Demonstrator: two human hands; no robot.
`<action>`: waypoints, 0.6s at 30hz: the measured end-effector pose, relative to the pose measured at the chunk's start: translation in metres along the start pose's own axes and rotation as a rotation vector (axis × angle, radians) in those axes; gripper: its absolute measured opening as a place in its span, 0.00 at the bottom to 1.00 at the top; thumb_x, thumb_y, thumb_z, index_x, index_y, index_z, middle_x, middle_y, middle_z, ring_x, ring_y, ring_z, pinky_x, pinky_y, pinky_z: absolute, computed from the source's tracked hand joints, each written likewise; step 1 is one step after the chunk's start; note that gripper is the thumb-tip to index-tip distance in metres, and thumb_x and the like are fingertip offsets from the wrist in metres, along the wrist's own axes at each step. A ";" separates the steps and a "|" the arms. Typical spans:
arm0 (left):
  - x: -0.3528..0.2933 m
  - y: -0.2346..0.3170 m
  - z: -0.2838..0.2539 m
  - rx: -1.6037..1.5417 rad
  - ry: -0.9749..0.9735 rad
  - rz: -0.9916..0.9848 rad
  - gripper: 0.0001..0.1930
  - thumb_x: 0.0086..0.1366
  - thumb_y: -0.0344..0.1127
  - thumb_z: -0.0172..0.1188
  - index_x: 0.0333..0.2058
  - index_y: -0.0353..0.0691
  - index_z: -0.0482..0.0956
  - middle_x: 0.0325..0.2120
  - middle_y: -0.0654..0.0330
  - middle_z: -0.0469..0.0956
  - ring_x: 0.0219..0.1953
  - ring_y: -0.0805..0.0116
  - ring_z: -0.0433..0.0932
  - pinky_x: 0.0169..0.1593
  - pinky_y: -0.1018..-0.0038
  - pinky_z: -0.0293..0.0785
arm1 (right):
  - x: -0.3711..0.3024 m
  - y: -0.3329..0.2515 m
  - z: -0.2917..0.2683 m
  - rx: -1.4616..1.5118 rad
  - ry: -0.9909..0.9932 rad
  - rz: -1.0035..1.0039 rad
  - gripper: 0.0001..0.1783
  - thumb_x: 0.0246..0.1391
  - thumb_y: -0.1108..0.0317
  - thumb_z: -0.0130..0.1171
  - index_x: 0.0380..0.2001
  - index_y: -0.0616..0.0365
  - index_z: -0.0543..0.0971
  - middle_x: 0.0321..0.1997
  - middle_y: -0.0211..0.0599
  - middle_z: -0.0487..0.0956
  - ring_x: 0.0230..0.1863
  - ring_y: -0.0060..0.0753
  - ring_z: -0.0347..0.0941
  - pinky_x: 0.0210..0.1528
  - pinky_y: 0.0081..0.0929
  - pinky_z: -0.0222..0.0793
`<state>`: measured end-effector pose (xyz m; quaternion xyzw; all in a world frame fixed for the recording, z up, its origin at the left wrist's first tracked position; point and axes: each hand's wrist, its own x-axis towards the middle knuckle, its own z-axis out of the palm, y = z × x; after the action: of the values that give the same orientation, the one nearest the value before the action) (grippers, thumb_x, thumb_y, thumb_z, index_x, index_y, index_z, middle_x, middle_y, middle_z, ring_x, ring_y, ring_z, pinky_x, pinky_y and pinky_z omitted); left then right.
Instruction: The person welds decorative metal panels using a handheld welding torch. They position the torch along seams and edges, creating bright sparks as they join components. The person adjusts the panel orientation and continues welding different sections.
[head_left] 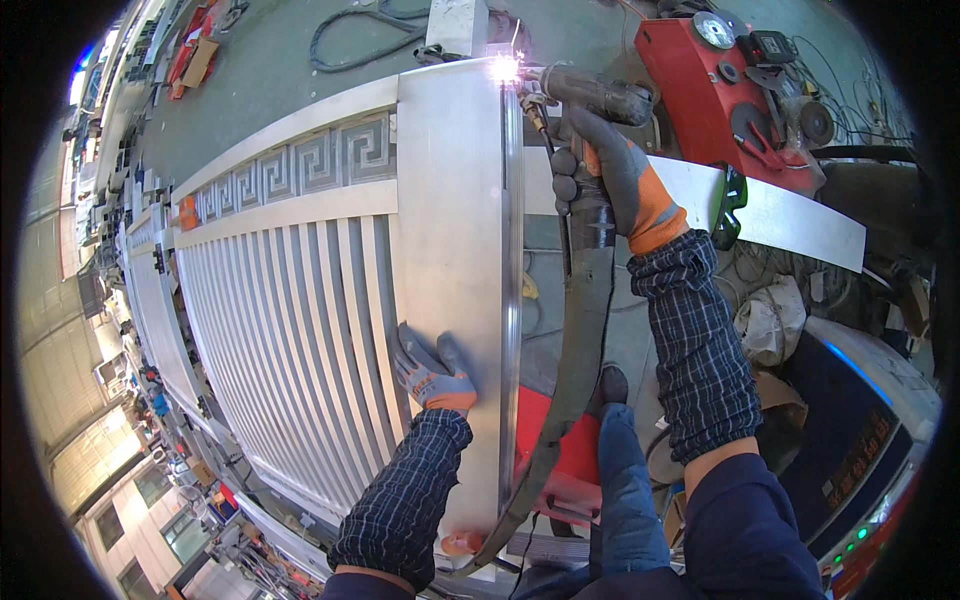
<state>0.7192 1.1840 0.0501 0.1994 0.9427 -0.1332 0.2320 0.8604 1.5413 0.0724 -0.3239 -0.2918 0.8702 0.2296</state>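
Observation:
My right hand (608, 175), in a grey and orange work glove, is wrapped around the handle of a welding torch (592, 95). At the torch's tip a bright pinkish-white arc glows against the far corner of a wide silver metal panel (450, 230). From the grip a thick dark sheathed cable (575, 370) runs down toward me. My left hand (436, 372), gloved alike, lies on the panel's left edge with fingers spread, beside the upright slats (290, 340) of a metal gate. A row of square spiral fretwork (300, 168) spans the gate's far end.
A red machine (690, 100) with discs and tools on top stands at the far right. Dark green goggles (729, 207) hang by a flat metal strip (800, 220). A dark blue machine (850, 420) stands at near right; a loose hose (365, 40) lies on the floor ahead.

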 end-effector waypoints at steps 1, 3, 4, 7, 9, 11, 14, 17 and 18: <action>0.000 0.000 -0.001 -0.003 0.007 0.015 0.59 0.58 0.49 0.61 0.75 0.29 0.30 0.75 0.35 0.38 0.78 0.38 0.37 0.79 0.54 0.31 | -0.001 0.000 0.000 0.006 -0.002 0.002 0.28 0.65 0.44 0.59 0.53 0.56 0.75 0.35 0.30 0.78 0.30 0.23 0.78 0.33 0.27 0.81; 0.002 0.001 0.000 -0.035 0.021 0.015 0.59 0.58 0.49 0.61 0.74 0.28 0.31 0.75 0.35 0.38 0.78 0.38 0.37 0.79 0.54 0.30 | -0.002 -0.002 0.001 0.016 -0.005 0.004 0.28 0.65 0.44 0.59 0.53 0.56 0.75 0.34 0.30 0.78 0.30 0.22 0.78 0.33 0.27 0.81; 0.002 0.002 0.001 -0.052 0.027 0.016 0.59 0.58 0.49 0.62 0.74 0.28 0.31 0.75 0.35 0.37 0.78 0.39 0.36 0.79 0.54 0.30 | -0.002 -0.003 0.001 -0.020 0.016 0.001 0.29 0.63 0.41 0.59 0.51 0.56 0.75 0.35 0.31 0.77 0.30 0.23 0.78 0.33 0.28 0.81; 0.004 0.001 0.000 0.108 -0.095 -0.025 0.58 0.59 0.49 0.60 0.75 0.29 0.32 0.76 0.36 0.37 0.78 0.40 0.36 0.79 0.55 0.30 | -0.002 -0.001 0.002 -0.066 0.057 0.000 0.30 0.62 0.39 0.60 0.50 0.56 0.76 0.35 0.31 0.77 0.31 0.24 0.78 0.33 0.29 0.80; 0.004 0.004 -0.003 0.152 -0.129 -0.034 0.55 0.62 0.50 0.58 0.75 0.29 0.33 0.76 0.36 0.37 0.78 0.40 0.37 0.79 0.54 0.31 | -0.005 -0.002 0.002 -0.024 0.062 0.006 0.26 0.65 0.45 0.60 0.52 0.56 0.75 0.34 0.30 0.77 0.29 0.23 0.78 0.32 0.25 0.80; 0.003 0.005 -0.001 0.111 -0.054 0.008 0.53 0.65 0.52 0.56 0.75 0.30 0.34 0.76 0.36 0.38 0.78 0.40 0.38 0.79 0.54 0.31 | -0.007 -0.001 -0.003 0.012 0.012 0.013 0.27 0.64 0.42 0.59 0.48 0.55 0.76 0.35 0.31 0.77 0.31 0.24 0.78 0.33 0.28 0.80; 0.016 -0.031 0.042 0.143 0.137 0.023 0.52 0.68 0.57 0.53 0.75 0.31 0.36 0.75 0.36 0.39 0.78 0.39 0.39 0.79 0.52 0.33 | -0.025 -0.010 0.007 0.032 0.026 -0.039 0.24 0.65 0.41 0.59 0.44 0.53 0.76 0.34 0.30 0.76 0.31 0.24 0.78 0.33 0.27 0.80; 0.001 0.015 -0.007 0.005 -0.082 -0.013 0.53 0.66 0.55 0.56 0.76 0.32 0.35 0.76 0.37 0.39 0.78 0.42 0.38 0.79 0.54 0.32 | -0.067 -0.016 -0.014 0.073 0.107 -0.087 0.21 0.65 0.44 0.61 0.42 0.52 0.75 0.31 0.30 0.77 0.28 0.24 0.78 0.30 0.23 0.78; 0.001 0.012 -0.008 -0.008 -0.034 -0.008 0.53 0.66 0.55 0.56 0.76 0.32 0.36 0.76 0.37 0.40 0.78 0.43 0.39 0.79 0.54 0.33 | -0.080 -0.018 -0.010 0.149 0.111 -0.054 0.21 0.65 0.44 0.61 0.43 0.52 0.75 0.32 0.31 0.78 0.29 0.24 0.78 0.30 0.23 0.79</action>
<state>0.7213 1.1978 0.0544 0.1926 0.9398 -0.1336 0.2485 0.9262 1.5106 0.1125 -0.3455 -0.2218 0.8637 0.2925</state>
